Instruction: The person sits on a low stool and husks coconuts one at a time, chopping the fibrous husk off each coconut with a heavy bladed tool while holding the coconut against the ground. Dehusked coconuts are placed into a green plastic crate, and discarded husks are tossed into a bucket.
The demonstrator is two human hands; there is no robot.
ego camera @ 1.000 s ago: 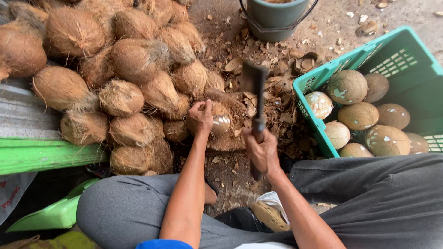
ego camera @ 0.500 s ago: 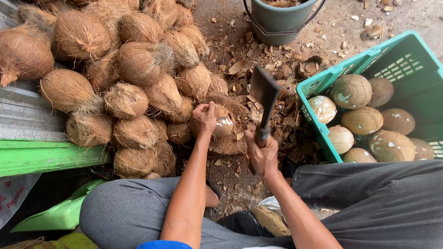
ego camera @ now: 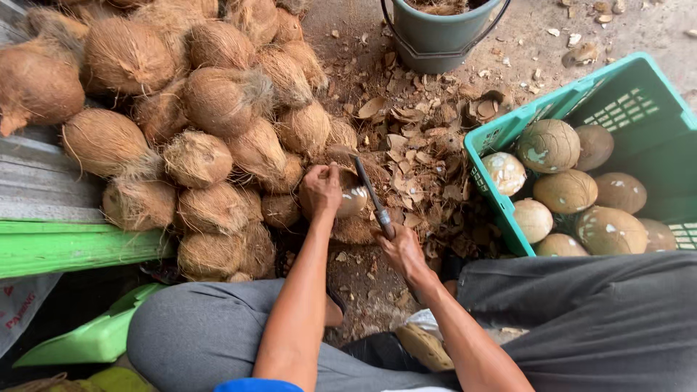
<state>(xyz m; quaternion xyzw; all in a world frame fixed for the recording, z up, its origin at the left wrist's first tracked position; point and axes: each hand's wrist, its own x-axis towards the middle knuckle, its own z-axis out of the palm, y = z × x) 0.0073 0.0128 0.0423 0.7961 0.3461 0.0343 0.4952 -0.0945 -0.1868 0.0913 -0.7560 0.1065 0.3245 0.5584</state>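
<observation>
Head view, looking down at a seated person's two hands over a littered dirt floor. The left hand [ego camera: 321,190] is cupped over a partly stripped coconut [ego camera: 351,197], fingers curled down on its top, holding it just in front of the knees. The right hand [ego camera: 401,250] is wrapped tight round the handle of a cleaver [ego camera: 369,190] — the blade slants up and to the left, its edge against the coconut's right side, beside the left hand's fingers.

To the left lies a pile of husked coconuts [ego camera: 218,109], brown and fibrous, reaching from the top edge down to the person's left knee; the worked coconut lies at its right foot. Shell chips [ego camera: 417,156] cover the ground between the pile and a green crate [ego camera: 501,138] on the right. The crate holds peeled coconuts [ego camera: 566,190] — smooth, tan, with white patches. A grey-green bucket [ego camera: 439,36] stands at the top, well apart from the hands. A green board [ego camera: 65,247] lies at the left edge, under the pile. The person wears grey trousers [ego camera: 203,334].
</observation>
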